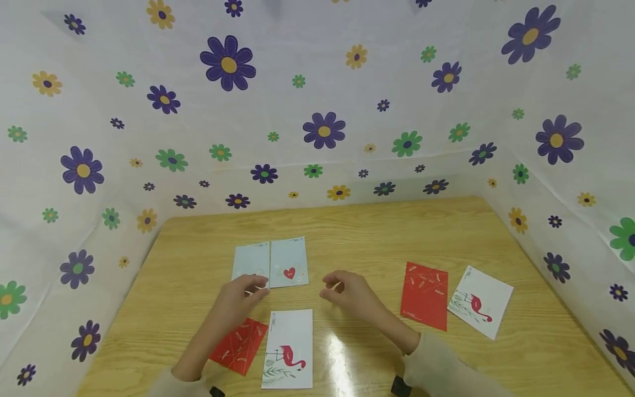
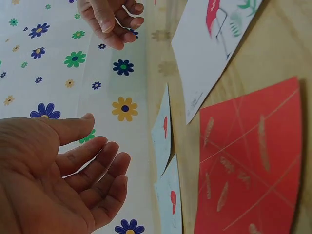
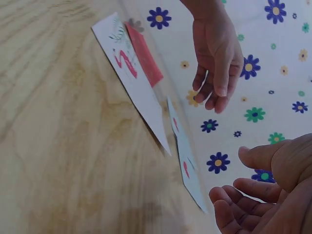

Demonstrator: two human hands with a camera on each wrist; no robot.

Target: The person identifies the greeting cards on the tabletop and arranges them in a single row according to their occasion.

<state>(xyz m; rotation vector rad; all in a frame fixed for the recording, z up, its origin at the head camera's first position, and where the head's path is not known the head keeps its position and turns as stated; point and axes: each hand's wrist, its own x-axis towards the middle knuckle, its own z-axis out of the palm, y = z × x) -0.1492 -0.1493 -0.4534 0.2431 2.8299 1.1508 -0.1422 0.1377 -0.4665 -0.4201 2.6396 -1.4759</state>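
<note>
The left hand [image 1: 234, 298] and right hand [image 1: 353, 292], softly relaxed, hover near rectangular pale-blue paper cards [image 1: 288, 259] on grained wooden table [image 1: 367, 237].

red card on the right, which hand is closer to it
Right. The right hand is left of the red card, not touching it; the left hand is farther left, near the pale blue cards.
</note>
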